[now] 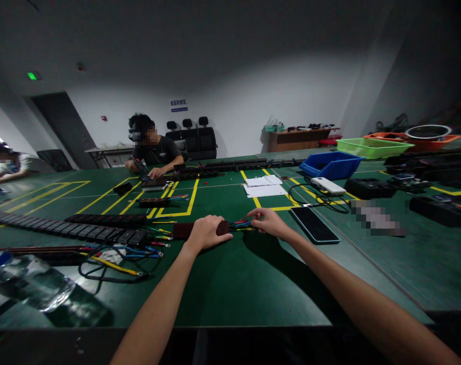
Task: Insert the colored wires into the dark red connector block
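Hands on a dark terminal block [184,230] mid-worktop [230,284].
I see my left hand [207,232] clamped over it, my right hand [266,221] pinching its coloured wires [241,223]; many loose wires [139,252] lie unfitted nearby.

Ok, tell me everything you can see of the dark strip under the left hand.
The dark strip is a long, flat, dark reddish-black bar, plastic by its look, lying flat on the green table. The left hand rests on its middle, covering most of it; both ends show. Red, blue and yellow wires run from its right end, where the right hand pinches them. Finer detail is too dim to tell.
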`<state>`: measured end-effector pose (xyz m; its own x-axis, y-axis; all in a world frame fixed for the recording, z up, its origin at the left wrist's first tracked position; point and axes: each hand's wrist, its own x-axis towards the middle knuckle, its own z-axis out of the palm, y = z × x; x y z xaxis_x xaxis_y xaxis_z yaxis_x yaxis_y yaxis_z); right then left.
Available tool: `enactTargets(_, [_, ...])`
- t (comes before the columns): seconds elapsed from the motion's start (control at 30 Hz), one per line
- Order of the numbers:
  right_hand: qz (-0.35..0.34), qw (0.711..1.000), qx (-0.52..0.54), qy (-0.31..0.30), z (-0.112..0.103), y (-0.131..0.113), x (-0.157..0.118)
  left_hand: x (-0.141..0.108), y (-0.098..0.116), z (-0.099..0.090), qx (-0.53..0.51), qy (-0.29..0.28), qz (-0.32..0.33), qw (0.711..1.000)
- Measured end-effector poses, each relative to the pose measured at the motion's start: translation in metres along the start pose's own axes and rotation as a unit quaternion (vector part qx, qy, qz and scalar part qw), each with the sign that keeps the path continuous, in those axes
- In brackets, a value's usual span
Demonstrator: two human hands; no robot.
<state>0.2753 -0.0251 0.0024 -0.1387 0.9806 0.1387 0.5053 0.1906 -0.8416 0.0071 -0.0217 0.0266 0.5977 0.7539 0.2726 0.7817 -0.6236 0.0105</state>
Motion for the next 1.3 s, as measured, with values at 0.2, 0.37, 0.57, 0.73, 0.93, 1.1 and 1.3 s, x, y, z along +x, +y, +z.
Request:
enactTargets(0.2, [-0.003,1.0,-0.017,-0.011,-0.002,0.008,0.004,0.001,-0.001,0.0,0.0,0.005,0.007,1.0])
enactTargets(0.37, [-0.017,0.996,-0.081,-0.019,-0.002,0.01,0.002,0.001,-0.001,0.0,0.0,0.008,0.01,1.0])
enactTargets(0.57, [-0.059,0.98,-0.188,0.011,-0.003,0.008,0.001,0.001,-0.002,0.0,-0.004,0.007,0.011,1.0])
enactTargets(0.73, [-0.046,0.963,-0.262,0.036,-0.005,0.009,0.001,0.002,-0.002,-0.001,0.0,0.005,0.012,1.0])
enactTargets(0.93, [-0.074,0.977,-0.198,0.033,-0.007,0.009,0.004,0.002,-0.002,0.0,0.005,0.009,0.015,1.0])
enactTargets(1.1, [-0.12,0.975,-0.181,0.052,-0.007,0.013,0.007,0.001,-0.002,0.001,0.005,0.013,0.017,1.0])
enactTargets(1.3, [-0.115,0.976,-0.173,0.063,-0.003,0.026,0.011,0.002,-0.002,0.002,0.004,0.014,0.014,1.0])
